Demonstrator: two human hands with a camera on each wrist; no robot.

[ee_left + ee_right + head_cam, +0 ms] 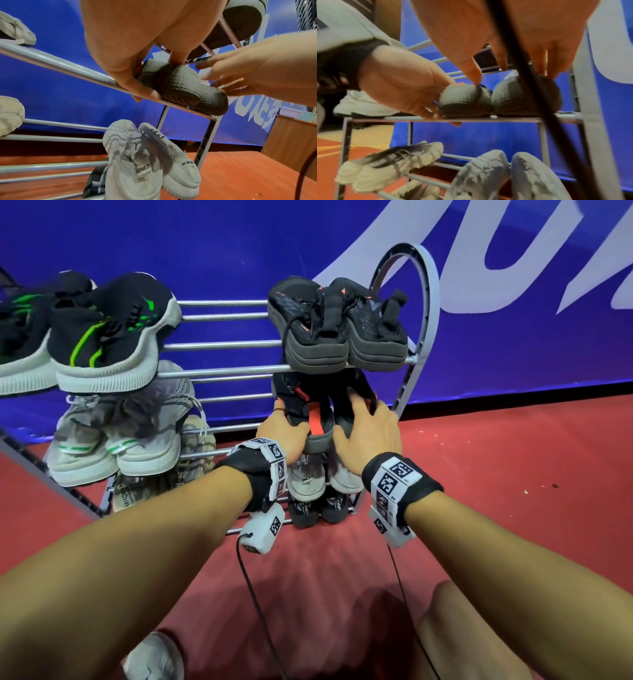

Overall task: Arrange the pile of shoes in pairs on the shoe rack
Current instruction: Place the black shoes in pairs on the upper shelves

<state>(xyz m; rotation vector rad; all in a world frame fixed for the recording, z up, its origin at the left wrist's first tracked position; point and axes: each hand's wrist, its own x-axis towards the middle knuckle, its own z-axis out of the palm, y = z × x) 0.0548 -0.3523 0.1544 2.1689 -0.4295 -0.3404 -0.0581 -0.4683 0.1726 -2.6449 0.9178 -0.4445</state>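
The metal shoe rack holds pairs on several tiers. At the right end of its second tier stand two black shoes, heels toward me. My left hand grips the heel of the left black shoe, the one with a red pull strap; the thumb is under its dotted grey sole and the fingers are over the top. My right hand lies with spread, fairly straight fingers over the right black shoe. From below, both soles sit side by side on the front bar.
Black-and-green sneakers and dark grey shoes fill the top tier. Pale grey shoes share the second tier, white shoes sit below. Red floor, blue banner behind, wooden cabinet to the right.
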